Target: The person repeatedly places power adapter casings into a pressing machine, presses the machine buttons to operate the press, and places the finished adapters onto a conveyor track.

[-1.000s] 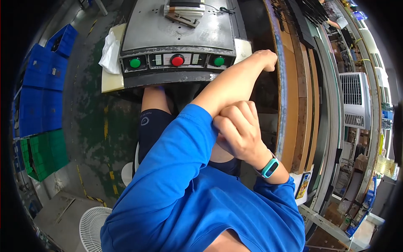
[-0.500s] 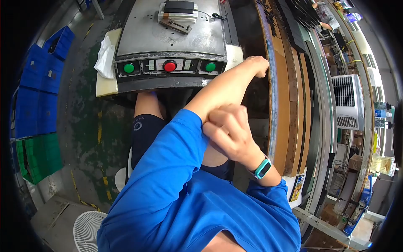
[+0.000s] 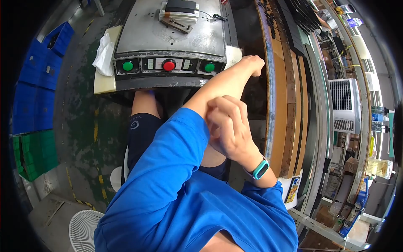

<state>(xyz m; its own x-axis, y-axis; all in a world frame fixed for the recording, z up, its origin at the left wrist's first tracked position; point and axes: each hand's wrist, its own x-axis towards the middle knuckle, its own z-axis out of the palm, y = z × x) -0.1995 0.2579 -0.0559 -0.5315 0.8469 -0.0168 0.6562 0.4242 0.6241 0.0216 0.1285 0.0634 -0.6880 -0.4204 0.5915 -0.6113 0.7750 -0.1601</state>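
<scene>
My left arm in its blue sleeve [image 3: 168, 151] stretches across in front of me to the right. At its end my left hand [image 3: 253, 65] is closed into a fist beside the right edge of the machine, and nothing shows sticking out of it. My right hand [image 3: 230, 128], with a teal-banded watch [image 3: 260, 169] on the wrist, has its fingers curled against the bare left forearm just past the sleeve's hem. No object shows in those fingers. The fingertips are partly hidden.
Ahead stands a machine with a metal top [image 3: 138, 35], green buttons [image 3: 127, 66] and a red button [image 3: 169, 64]. A black adapter-like box [image 3: 181, 6] sits on a block there. A white bag [image 3: 104, 54] lies left; blue crates [image 3: 31, 80] stand farther left. Boards [image 3: 289, 109] run along the right.
My right hand's fingers have shifted up slightly from the sleeve's hem onto the bare forearm and curled more. My left fist has moved slightly left. The machine and the things on it have not changed.
</scene>
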